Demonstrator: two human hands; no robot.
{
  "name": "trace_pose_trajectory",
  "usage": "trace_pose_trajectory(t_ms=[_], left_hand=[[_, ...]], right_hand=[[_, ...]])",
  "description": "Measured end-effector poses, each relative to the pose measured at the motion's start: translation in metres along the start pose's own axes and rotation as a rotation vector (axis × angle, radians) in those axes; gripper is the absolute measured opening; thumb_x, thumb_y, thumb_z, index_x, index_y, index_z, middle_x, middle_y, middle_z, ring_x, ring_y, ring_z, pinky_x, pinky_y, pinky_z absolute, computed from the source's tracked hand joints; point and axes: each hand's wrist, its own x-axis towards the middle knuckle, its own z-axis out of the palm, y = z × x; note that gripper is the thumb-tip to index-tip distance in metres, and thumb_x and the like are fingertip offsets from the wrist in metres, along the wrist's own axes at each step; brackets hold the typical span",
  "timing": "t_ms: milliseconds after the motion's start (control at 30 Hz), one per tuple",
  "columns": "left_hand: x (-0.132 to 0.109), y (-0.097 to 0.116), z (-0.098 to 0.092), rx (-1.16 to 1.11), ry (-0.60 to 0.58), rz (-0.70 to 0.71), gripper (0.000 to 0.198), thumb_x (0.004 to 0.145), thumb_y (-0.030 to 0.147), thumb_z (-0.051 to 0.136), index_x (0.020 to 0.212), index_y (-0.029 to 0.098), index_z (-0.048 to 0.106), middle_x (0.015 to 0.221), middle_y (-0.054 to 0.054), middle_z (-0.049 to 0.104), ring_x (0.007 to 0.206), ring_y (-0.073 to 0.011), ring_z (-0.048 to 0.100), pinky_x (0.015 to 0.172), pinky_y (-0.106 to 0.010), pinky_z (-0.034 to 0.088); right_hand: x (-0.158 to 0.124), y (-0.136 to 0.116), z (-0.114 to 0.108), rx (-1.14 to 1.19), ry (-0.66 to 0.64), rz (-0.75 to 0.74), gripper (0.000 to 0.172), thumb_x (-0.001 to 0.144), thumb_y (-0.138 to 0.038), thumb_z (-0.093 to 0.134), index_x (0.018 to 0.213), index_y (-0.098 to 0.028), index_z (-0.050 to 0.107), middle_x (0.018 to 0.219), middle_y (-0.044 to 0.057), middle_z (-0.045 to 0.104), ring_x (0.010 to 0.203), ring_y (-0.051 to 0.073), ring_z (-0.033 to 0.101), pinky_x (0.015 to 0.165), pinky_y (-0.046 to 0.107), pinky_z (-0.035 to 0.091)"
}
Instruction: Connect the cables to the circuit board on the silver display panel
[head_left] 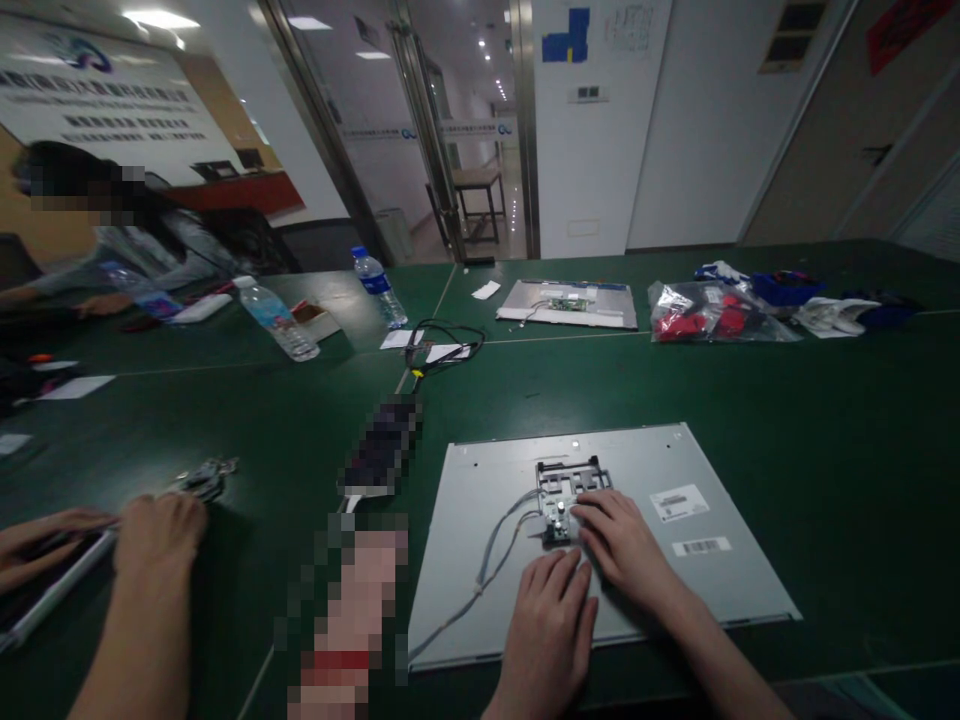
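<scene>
Grey metal display panel [480, 490], likely stiff, best held by edges; left hand [551, 605] and right hand [621, 540] placed at bracket [555, 488], grip indiscernible.

head | faces forward, down | close over panel [630, 460] | glass doors [367, 100] far

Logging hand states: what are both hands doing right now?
Left hand: fingers curled over the panel; grip can't be told.
Right hand: fingertips at right edge of small assembly; grip can't be told.

I see a big silver panel [637, 462], a blue-capped bottle [377, 286] and a shiny plastic bag [705, 318] on the green worktop [570, 385].
</scene>
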Motion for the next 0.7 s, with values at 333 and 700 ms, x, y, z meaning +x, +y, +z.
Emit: trace_pose_trajectory(t_ms=[333, 700], left_hand=[[0.0004, -0.0002, -0.0005, -0.018, 0.019, 0.006, 0.037, 0.089, 0.016, 0.052, 0.125, 0.020, 0.057, 0.124, -0.010, 0.061, 0.114, -0.0258, 0.057, 0.096, -0.046, 0.050], [-0.0002, -0.0005, -0.0003, -0.020, -0.002, 0.002, 0.039, 0.089, 0.015, 0.051, 0.128, 0.019, 0.055, 0.126, -0.011, 0.061, 0.115, -0.0265, 0.056, 0.097, -0.047, 0.049]], right_hand=[[0.0009, -0.0040, -0.0036, 0.048, 0.011, 0.025, 0.027, 0.087, -0.020, 0.057, 0.114, -0.023, 0.058, 0.121, 0.009, 0.060, 0.114, 0.026, 0.054, 0.098, 0.046, 0.044], [-0.0003, -0.0032, -0.0017, 0.037, -0.002, 0.032, 0.033, 0.086, -0.020, 0.058, 0.119, -0.024, 0.058, 0.124, 0.009, 0.059, 0.116, 0.027, 0.052, 0.100, 0.048, 0.042]])
